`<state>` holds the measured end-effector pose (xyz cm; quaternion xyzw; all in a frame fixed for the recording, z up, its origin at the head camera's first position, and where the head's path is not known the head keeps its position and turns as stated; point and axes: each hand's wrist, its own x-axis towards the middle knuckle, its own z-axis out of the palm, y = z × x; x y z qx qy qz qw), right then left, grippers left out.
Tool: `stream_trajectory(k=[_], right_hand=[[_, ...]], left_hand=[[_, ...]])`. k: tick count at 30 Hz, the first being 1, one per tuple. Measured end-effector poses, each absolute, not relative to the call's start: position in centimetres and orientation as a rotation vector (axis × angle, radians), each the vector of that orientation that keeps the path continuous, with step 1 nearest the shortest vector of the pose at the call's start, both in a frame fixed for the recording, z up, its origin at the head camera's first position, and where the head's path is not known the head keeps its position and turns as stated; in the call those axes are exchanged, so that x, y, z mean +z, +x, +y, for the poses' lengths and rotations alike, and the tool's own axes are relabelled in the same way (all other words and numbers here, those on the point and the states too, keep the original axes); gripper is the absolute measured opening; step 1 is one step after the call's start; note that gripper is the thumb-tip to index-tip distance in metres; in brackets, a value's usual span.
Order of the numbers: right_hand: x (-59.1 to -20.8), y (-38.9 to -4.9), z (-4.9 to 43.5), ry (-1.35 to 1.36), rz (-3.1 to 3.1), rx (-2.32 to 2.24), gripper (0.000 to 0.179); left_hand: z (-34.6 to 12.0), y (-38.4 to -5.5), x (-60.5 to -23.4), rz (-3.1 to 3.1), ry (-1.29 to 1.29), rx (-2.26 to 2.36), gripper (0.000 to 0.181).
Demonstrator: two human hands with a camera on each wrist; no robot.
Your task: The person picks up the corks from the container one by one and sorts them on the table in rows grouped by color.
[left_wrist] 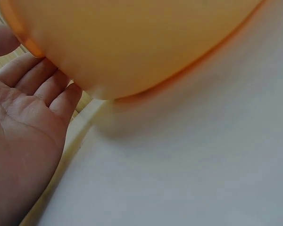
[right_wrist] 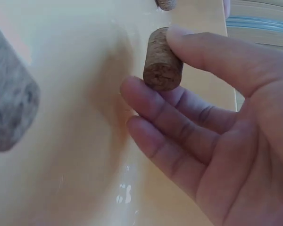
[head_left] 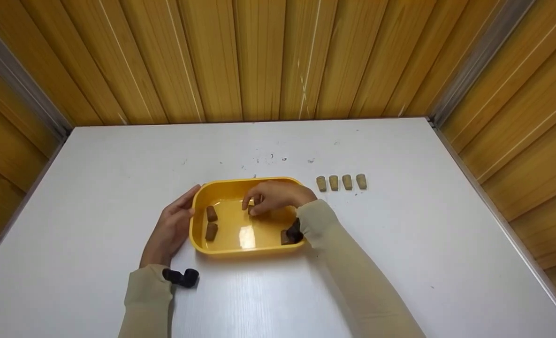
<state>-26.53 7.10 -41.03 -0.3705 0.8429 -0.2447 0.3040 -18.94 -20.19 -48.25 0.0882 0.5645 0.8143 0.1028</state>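
The right hand [head_left: 278,196] pinches 1 brown cork [right_wrist: 162,61] between thumb and fingers, inside the yellow tray [head_left: 247,252]; whether the cork touches the tray floor cannot be told. The left hand [head_left: 174,223] is not closed: its fingers lie extended against the tray's outer wall at the left edge. Within the tray, 2 corks [head_left: 211,223] lie near its left edge, 1 behind the other, and 1 more cork [head_left: 285,237] lies at its near right corner, partly covered by a black wrist device [head_left: 295,230]. The tray is about midway between the left and right edges of the white tabletop [head_left: 446,253]. On the tabletop, 4 lighter corks [head_left: 347,182] form a row just beyond the tray's far right corner. Dark specks [head_left: 271,156] are scattered between tray and far edge.
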Motion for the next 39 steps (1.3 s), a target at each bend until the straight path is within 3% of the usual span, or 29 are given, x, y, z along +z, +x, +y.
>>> stream_trajectory(k=[4, 13, 26, 39], right_hand=[[-40.7, -26.6, 7.3, -0.971, 2.251, -0.689, 0.023], [-39.2, -26.5, 8.4, -0.901, 2.294, -0.699, 0.043], [-36.8, -26.5, 11.5, -0.885, 2.33, -0.841, 0.04], [-37.5, -26.2, 15.4, -0.929, 2.472, -1.082, 0.044]], left_hand=[[-20.1, -19.0, -48.2, 1.659, 0.257, 2.411, 0.058], [-20.2, -19.0, -48.2, 1.655, 0.244, 2.407, 0.058], [-20.3, -19.0, -48.3, 1.659, 0.247, 2.4, 0.059], [-20.2, -19.0, -48.5, 1.68, 0.226, 2.428, 0.058]])
